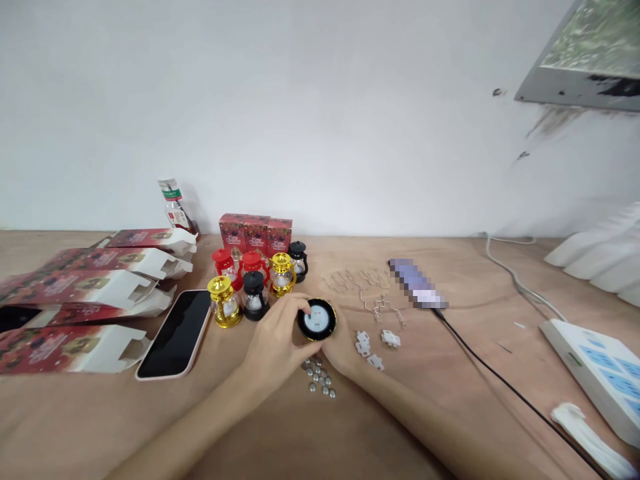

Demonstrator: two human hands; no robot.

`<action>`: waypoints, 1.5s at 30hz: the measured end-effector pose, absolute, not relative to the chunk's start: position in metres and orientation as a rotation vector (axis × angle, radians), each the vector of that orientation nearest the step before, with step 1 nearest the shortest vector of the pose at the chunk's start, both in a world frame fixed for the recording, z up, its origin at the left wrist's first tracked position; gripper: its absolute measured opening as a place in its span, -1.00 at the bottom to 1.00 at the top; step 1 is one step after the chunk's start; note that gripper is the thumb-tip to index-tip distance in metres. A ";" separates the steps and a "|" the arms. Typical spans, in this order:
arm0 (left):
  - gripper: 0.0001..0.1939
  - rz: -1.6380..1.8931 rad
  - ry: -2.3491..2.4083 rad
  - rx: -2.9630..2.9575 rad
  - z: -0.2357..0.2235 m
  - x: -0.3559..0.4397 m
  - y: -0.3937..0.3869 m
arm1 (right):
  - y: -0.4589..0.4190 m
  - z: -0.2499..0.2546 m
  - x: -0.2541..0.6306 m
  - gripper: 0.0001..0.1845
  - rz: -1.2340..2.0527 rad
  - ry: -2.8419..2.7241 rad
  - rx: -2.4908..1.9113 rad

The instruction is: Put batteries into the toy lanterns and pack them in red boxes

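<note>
Both my hands meet at the middle of the table around a small round black part with a white centre point(317, 319), which looks like the base of a toy lantern. My left hand point(275, 343) curls its fingers around the part's left side. My right hand point(343, 350) grips it from the right and below. Just beneath the hands lie several small silver button cells point(319, 377). Behind the hands stand several mini lanterns point(254, 288) in gold, red and black.
Flat red and white cartons point(85, 293) lie at the left beside a dark phone point(177, 333). Three red boxes point(256, 233) and a bottle point(175, 207) stand by the wall. Wire handles point(370, 287), white plastic bits point(373, 343), a cabled device point(417, 283) and a power strip point(597, 367) sit right.
</note>
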State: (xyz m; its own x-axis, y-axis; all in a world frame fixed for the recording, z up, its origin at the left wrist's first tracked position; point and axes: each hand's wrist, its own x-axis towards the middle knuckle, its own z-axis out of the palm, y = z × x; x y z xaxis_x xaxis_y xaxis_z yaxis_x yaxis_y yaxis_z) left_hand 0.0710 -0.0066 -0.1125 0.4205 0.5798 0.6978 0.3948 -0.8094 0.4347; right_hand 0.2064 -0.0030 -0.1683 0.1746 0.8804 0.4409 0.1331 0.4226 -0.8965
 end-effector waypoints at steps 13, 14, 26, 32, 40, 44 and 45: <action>-0.70 1.569 1.146 2.221 -0.054 0.035 0.002 | 0.022 -0.133 0.259 -0.71 0.344 -1.632 -1.482; -0.69 1.566 1.168 2.194 -0.051 0.033 0.001 | 0.024 -0.123 0.269 -0.75 0.358 -1.686 -1.525; -0.71 1.448 1.215 2.341 -0.055 0.036 -0.002 | 0.007 -0.100 0.269 -0.83 0.583 -2.584 -1.711; -0.69 1.483 1.147 2.416 -0.059 0.037 0.002 | 0.005 -0.098 0.261 -0.80 0.485 -2.745 -1.808; -0.57 1.587 1.189 2.505 -0.080 0.043 -0.005 | 0.003 -0.098 0.258 -0.76 0.402 -2.859 -1.776; -0.62 1.560 0.983 2.690 -0.108 0.037 -0.018 | 0.000 -0.103 0.261 -0.79 0.344 -2.859 -1.740; -0.65 1.523 0.892 2.735 -0.116 0.033 -0.021 | -0.001 -0.104 0.262 -0.79 0.321 -2.853 -1.736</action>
